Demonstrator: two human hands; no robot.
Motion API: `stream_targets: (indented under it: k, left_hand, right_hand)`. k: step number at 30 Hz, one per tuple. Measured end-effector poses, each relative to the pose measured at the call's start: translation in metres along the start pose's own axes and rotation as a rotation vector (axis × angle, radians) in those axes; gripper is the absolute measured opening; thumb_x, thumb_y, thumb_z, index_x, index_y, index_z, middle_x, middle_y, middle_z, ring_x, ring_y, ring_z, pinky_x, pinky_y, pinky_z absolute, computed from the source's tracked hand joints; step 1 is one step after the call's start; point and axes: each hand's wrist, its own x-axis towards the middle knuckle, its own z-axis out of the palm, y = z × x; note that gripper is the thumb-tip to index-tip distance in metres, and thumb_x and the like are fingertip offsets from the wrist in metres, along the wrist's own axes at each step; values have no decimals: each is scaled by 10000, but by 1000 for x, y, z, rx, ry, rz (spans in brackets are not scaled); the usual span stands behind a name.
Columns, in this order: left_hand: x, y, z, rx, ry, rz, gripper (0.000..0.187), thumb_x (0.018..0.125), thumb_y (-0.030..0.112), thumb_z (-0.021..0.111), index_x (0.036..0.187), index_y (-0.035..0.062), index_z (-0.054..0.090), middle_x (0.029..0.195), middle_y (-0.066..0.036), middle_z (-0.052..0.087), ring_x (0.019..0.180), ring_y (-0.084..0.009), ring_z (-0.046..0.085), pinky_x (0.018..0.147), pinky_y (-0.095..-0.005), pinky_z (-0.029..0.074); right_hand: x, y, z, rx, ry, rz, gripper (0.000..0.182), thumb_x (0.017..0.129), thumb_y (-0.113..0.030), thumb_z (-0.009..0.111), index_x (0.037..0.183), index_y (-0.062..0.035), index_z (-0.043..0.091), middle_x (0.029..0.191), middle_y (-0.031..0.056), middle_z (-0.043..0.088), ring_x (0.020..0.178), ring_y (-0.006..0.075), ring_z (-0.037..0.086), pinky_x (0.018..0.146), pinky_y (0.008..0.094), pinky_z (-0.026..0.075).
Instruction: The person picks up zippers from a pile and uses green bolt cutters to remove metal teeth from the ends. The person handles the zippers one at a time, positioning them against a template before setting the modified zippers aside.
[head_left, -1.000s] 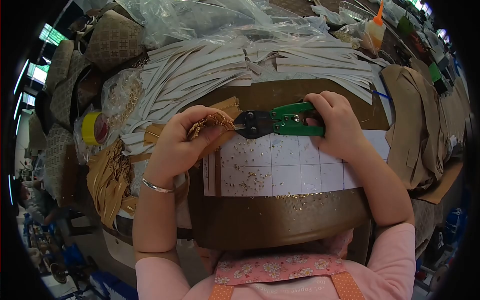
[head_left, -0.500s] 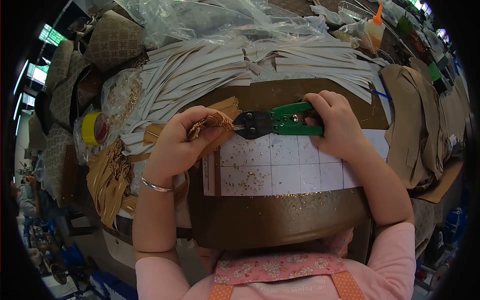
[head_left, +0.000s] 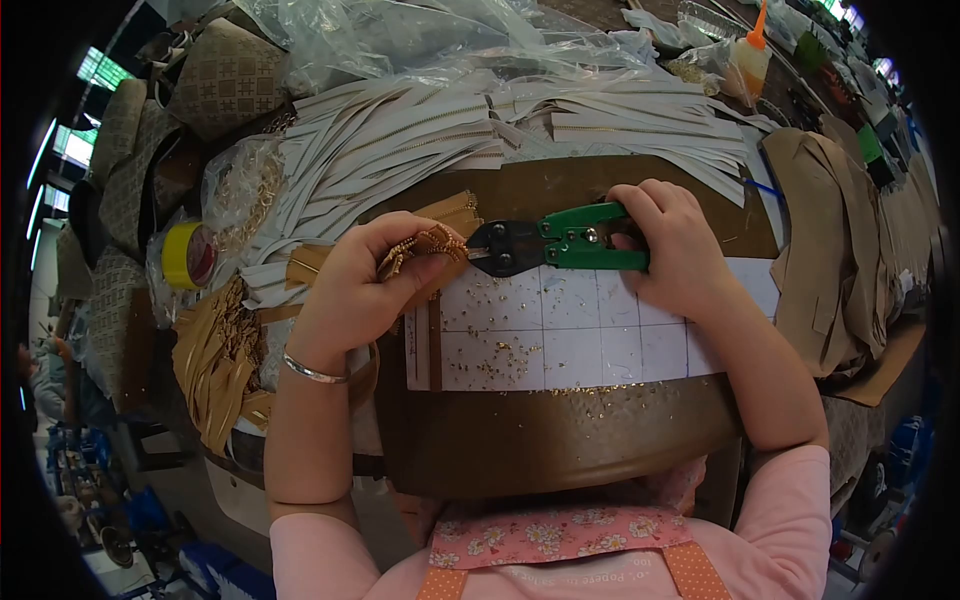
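My left hand (head_left: 365, 275) is closed on a tan zipper (head_left: 425, 243) with gold teeth, bunched between thumb and fingers. My right hand (head_left: 675, 245) grips the green handles of a pair of cutting pliers (head_left: 585, 240). The dark jaws of the tool meet the zipper's edge just beside my left fingertips. Beneath the tool lies a white sheet ruled with lines (head_left: 620, 345), strewn with small gold bits (head_left: 510, 355). The sheet rests on a brown board (head_left: 560, 440) in front of my body.
White zipper strips (head_left: 400, 140) spread across the back. Tan zippers (head_left: 215, 370) are heaped at the left, near a yellow tape roll (head_left: 183, 257) and a bag of gold pieces (head_left: 245, 190). Brown fabric pieces (head_left: 825, 240) lie right. A bottle with an orange tip (head_left: 748, 65) stands at the back right.
Both hands, the zipper and the pliers are nearly where they were. At the far left edge, a person in the background has shifted slightly.
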Motion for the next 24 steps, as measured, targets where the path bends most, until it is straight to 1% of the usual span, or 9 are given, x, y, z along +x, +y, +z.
stream_targets:
  k: [2,4,9,11,16,17,19,23,24]
  left_hand:
    - [-1,0,0,-32,10,14,218,891,-39,629,1106,-2,640,1050,-49,682,977,-122,611,886,-269,483]
    - [-1,-2,-1,-21,6,0,222,895,-33,630,1115,-2,637,1053,-55,683,983,-125,613,887,-271,486]
    - [-1,-3,1,-24,-10,-67,244,904,-29,625,1147,3,625,1071,-75,684,1005,-135,623,898,-281,494]
    - [-1,-3,5,-99,45,3,152,913,40,661,1052,-19,649,949,-3,671,858,-52,588,766,-216,498]
    - [-1,-4,4,-116,38,10,156,913,48,668,1050,-23,648,945,-6,671,856,-50,587,760,-215,500]
    - [-1,-5,4,-123,38,18,156,912,48,669,1049,-24,647,948,-8,672,856,-51,587,760,-216,500]
    - [0,-5,3,-118,34,1,161,910,47,671,1053,-24,647,950,-12,674,858,-53,589,766,-219,501]
    - [-2,-4,4,-80,55,32,181,910,51,673,1073,-22,648,955,-17,676,857,-61,596,776,-224,503]
    - [-2,-4,4,-80,57,34,181,910,51,673,1073,-22,648,955,-17,676,857,-61,596,776,-224,503]
  right_hand:
    - [0,0,0,11,6,0,411,741,-36,647,1141,-67,559,1002,122,573,1002,345,546,922,431,421]
    - [0,1,1,-17,6,-3,448,726,-88,705,1152,-76,566,1008,117,574,1006,325,558,928,414,419]
    - [-1,-1,1,-26,21,-8,398,728,-70,690,1108,-70,572,972,109,583,964,330,569,897,424,425]
    - [-1,-3,0,-21,22,-2,368,732,-47,672,1086,-64,575,952,109,593,936,341,575,880,436,430]
    - [-1,-3,-1,35,-6,13,285,679,-41,698,936,-55,576,810,116,596,756,348,595,682,426,477]
    - [-1,-2,1,33,-7,11,285,679,-41,698,936,-55,576,810,116,596,756,348,595,682,426,477]
    - [-2,-2,3,25,34,-6,246,719,-125,729,906,-70,578,755,105,581,716,318,609,653,424,483]
    - [-3,-2,1,23,-17,16,238,725,-130,730,903,-66,585,749,110,586,699,318,611,636,428,489]
    - [-4,-2,2,35,-22,40,266,695,-77,708,929,-59,583,775,117,589,722,336,601,658,426,485]
